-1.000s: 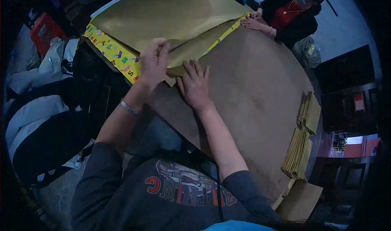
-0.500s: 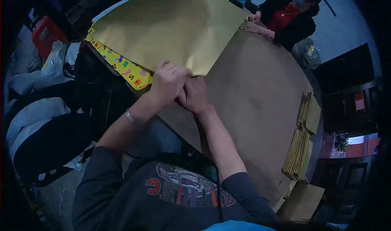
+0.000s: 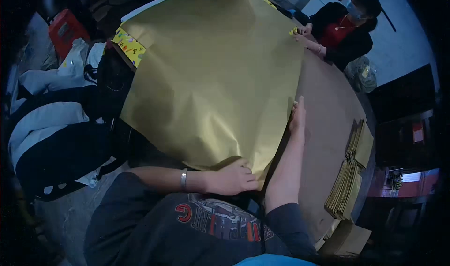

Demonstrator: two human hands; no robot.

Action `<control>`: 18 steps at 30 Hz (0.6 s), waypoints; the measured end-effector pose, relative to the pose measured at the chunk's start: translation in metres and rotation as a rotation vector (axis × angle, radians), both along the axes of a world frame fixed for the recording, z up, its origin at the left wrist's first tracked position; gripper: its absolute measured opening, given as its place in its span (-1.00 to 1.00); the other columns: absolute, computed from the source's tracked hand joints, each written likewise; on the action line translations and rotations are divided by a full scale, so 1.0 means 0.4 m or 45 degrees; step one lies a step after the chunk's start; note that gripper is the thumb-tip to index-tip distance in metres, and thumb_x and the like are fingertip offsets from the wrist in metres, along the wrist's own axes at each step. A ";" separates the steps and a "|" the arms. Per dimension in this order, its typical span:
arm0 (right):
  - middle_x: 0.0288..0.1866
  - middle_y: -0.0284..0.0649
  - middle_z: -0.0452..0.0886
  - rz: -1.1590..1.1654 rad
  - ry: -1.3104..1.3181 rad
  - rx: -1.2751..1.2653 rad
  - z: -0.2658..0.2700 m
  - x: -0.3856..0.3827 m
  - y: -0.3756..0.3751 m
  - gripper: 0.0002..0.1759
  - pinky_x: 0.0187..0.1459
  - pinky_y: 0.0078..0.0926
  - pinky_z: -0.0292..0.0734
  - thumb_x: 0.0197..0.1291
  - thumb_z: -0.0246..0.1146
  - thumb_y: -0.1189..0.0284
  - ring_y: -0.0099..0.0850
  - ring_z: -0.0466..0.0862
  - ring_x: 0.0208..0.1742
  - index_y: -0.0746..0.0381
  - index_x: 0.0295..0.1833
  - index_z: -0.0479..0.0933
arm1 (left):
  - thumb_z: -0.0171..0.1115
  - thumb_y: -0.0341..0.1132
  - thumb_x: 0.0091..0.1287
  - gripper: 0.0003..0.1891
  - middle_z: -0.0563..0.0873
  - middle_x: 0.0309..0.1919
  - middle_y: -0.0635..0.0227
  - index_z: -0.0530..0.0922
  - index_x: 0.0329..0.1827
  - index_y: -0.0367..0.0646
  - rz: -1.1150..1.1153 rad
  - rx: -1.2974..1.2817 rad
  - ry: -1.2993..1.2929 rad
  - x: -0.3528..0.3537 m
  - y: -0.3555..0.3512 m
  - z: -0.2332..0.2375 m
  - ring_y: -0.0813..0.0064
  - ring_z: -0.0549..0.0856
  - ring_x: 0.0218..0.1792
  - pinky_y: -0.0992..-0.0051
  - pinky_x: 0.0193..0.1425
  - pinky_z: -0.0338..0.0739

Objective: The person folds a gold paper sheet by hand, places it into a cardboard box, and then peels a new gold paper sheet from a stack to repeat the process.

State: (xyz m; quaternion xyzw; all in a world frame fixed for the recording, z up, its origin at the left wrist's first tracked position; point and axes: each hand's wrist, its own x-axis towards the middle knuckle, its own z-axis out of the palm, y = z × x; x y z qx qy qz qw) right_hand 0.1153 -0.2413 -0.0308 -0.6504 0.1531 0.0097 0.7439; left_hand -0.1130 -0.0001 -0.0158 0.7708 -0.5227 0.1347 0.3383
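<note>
The paper (image 3: 211,78) now reaches much nearer the body than a moment ago: its near edge has come down with the left hand (image 3: 229,178), and it hides most of the yellow print (image 3: 129,47) that showed along the left side. The right hand (image 3: 297,118), beside the left one half a second earlier, has moved out to the paper's right edge. The left hand's fingers are curled and seem to pinch the near corner, though the grip is dim; the right is held flat, fingers extended. The paper spreads beyond the left hand and left of the right hand, over the surface (image 3: 323,134). Farther out, a co-worker's hands (image 3: 310,44) are at its far right corner.
</note>
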 end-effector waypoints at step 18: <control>-0.39 -0.30 0.60 0.224 0.067 -0.344 -0.038 0.030 -0.070 -0.79 -0.38 -0.45 0.44 0.36 0.22 0.36 -0.50 0.55 -0.41 0.30 -0.24 0.57 | 0.42 -0.02 0.15 -0.38 0.63 0.14 0.08 0.52 0.22 -0.18 1.886 0.267 0.397 0.598 0.706 0.133 0.13 0.61 0.15 0.23 0.24 0.50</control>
